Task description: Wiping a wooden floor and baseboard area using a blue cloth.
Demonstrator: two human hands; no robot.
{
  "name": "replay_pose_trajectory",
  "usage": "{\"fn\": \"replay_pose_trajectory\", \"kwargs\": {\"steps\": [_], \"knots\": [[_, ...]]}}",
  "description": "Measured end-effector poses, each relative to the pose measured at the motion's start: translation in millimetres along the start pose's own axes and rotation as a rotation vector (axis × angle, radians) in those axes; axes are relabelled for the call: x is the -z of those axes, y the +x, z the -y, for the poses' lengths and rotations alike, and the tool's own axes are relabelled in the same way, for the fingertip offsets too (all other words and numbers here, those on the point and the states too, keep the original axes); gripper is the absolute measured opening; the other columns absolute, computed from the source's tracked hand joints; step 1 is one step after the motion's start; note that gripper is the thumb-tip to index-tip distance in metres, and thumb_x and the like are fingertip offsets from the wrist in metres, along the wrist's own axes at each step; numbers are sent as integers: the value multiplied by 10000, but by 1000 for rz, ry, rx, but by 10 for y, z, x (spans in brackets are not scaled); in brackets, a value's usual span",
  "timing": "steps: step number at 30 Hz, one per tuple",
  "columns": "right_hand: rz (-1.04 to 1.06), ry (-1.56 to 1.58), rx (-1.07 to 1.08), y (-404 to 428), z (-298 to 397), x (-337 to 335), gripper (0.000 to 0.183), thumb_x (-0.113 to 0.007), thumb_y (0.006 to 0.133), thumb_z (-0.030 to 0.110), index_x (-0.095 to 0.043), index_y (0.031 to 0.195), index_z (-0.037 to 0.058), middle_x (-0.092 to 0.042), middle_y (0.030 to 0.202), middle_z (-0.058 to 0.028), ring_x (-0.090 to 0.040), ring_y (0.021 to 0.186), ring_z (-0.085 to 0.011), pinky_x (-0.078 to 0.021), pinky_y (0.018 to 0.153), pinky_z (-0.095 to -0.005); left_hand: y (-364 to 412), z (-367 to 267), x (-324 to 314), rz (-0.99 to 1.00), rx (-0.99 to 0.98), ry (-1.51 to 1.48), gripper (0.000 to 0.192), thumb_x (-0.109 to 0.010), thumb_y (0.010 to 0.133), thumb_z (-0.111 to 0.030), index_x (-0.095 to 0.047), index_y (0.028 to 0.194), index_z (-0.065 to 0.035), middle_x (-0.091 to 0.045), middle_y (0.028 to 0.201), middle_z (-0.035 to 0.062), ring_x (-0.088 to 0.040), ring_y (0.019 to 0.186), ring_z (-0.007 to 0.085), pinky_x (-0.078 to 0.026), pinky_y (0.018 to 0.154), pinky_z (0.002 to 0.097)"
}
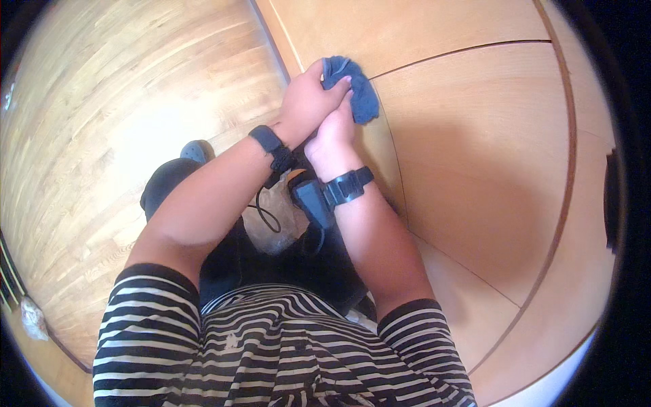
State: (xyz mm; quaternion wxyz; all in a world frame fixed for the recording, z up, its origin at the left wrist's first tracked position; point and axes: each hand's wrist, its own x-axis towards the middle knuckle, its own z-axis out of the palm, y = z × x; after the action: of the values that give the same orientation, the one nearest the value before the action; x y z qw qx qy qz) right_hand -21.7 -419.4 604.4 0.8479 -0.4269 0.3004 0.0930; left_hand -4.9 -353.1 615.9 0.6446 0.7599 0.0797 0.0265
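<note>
A blue cloth [365,99] lies bunched against the light wooden panelling [473,137], near a panel corner. My left hand [305,102] grips the cloth's left part, its thumb stretched across toward my right hand. Just below, my right hand [333,132] presses close to the left one, its fingers at the cloth's lower edge. The two hands overlap, and most fingertips are hidden by the cloth and by each other. Black straps circle both wrists, and a dark box-shaped device [313,203] with a cable sits beside the right wrist strap.
Wooden flooring [101,127] spreads to the left. A grey perforated shoe [196,151] shows beyond my bent knee. Between my legs is a clear plastic bag [274,224] with a black cable over it. A dark brown trim strip [570,117] curves along the panelling. Crumpled plastic [34,319] lies far left.
</note>
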Motion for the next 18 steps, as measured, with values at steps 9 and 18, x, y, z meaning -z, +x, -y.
{"fn": "replay_pose_trajectory", "kwargs": {"steps": [9, 18], "knots": [[-11, 4, -329, 194, -153, 204, 683, -363, 1081, 649, -600, 1356, 70, -668, 1355, -151, -635, 1228, -323, -480, 1091, -516, -13, 507, -98, 84, 279, 192, 579, -681, 909, -516, -700, 1180, -6, -722, 1128, 326, -703, 1099, 459, -558, 963, 469], [179, -117, 485, -521, 314, -193, 867, -296, 1062, 732, -420, 1549, 26, -499, 1550, -136, -476, 1437, -278, -368, 1208, -413, -131, -543, 141, -52, -350, -262, 338, -796, 939, -270, -701, 1150, -24, -783, 1042, 124, -742, 991, 186, -584, 887, 342]]}}
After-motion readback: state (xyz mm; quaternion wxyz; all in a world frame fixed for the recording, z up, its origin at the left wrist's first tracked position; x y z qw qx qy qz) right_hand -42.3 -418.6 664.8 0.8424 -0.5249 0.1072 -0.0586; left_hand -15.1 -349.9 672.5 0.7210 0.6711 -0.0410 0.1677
